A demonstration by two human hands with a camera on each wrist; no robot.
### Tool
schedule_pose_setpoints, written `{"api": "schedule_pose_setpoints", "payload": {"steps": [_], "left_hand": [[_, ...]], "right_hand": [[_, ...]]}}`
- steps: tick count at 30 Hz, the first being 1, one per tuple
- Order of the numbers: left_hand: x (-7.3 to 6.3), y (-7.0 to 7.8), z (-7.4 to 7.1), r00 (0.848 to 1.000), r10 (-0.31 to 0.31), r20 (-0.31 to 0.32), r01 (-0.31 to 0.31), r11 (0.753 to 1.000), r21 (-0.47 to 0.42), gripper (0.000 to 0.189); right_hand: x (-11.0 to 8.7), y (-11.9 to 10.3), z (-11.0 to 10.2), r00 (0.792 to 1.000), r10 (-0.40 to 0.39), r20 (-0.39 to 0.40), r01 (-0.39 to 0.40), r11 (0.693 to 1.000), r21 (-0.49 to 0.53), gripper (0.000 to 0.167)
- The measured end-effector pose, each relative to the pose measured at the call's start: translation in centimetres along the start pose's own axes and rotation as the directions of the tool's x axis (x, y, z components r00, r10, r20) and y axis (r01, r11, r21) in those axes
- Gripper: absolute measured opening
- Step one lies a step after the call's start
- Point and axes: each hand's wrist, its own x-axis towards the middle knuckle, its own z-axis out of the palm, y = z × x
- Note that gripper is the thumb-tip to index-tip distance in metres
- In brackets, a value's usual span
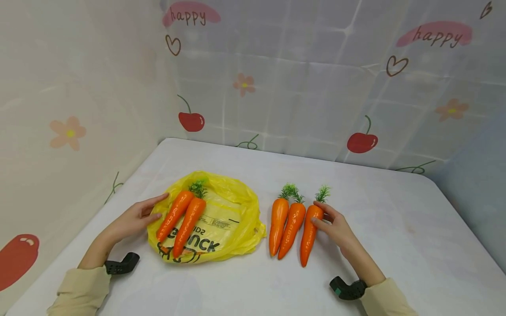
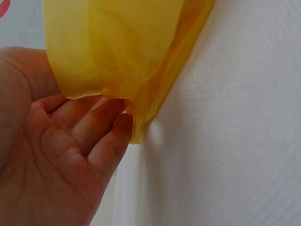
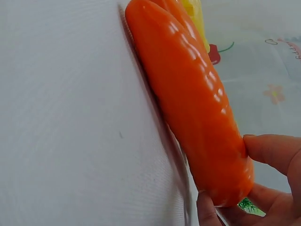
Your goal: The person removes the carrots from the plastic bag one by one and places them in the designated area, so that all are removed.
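gently now: your right hand [image 1: 334, 226], thumb and fingers only carrot-width apart, pinches the rightmost carrot [image 1: 308, 237] by its broad end, on the table [image 1: 272, 289]; grip evenly, since its skin looks slick. your left hand [image 1: 134, 219], fingers bent, holds the yellow bag [image 1: 247, 235] leftward.

1. The left fingers [image 1: 157, 200] touch the near edge of a yellow bag [image 1: 250, 239], which spreads to their right across the white surface [image 1: 253, 289].
2. Two carrots [image 1: 190, 223] lie against its printed face, just right of those fingers; whether inside is unclear.
3. The right fingers [image 1: 327, 208] hold the upper part of another carrot [image 1: 308, 239], its leafy top just beyond them.
4. Two more carrots [image 1: 279, 221] lie between these fingers and the bag.
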Motion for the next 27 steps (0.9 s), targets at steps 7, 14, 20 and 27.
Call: {"api": "schedule_pose_setpoints", "payload": {"steps": [7, 14, 20, 27], "left_hand": [[-0.03, 0.04, -0.01, 1.000, -0.004, -0.004, 0.004, 1.000, 0.003, 0.054], [0.02, -0.01, -0.02, 1.000, 0.004, -0.002, -0.004, 1.000, -0.009, 0.054], [0.11, -0.29, 0.13, 1.000, 0.002, -0.008, -0.002, 1.000, 0.023, 0.054], [0.14, -0.39, 0.06, 1.000, -0.010, 0.000, 0.010, 1.000, 0.008, 0.054]], "right_hand": [[0.11, 0.38, 0.13, 1.000, -0.029, 0.002, 0.029, 0.999, -0.017, 0.055], [0.12, 0.38, 0.23, 1.000, -0.031, -0.002, 0.031, 0.999, -0.028, 0.054], [0.03, 0.35, 0.19, 0.999, -0.039, -0.003, 0.039, 0.998, -0.044, 0.054], [-0.07, 0.19, 0.12, 0.999, -0.040, 0.001, 0.040, 0.997, -0.063, 0.056]]}}
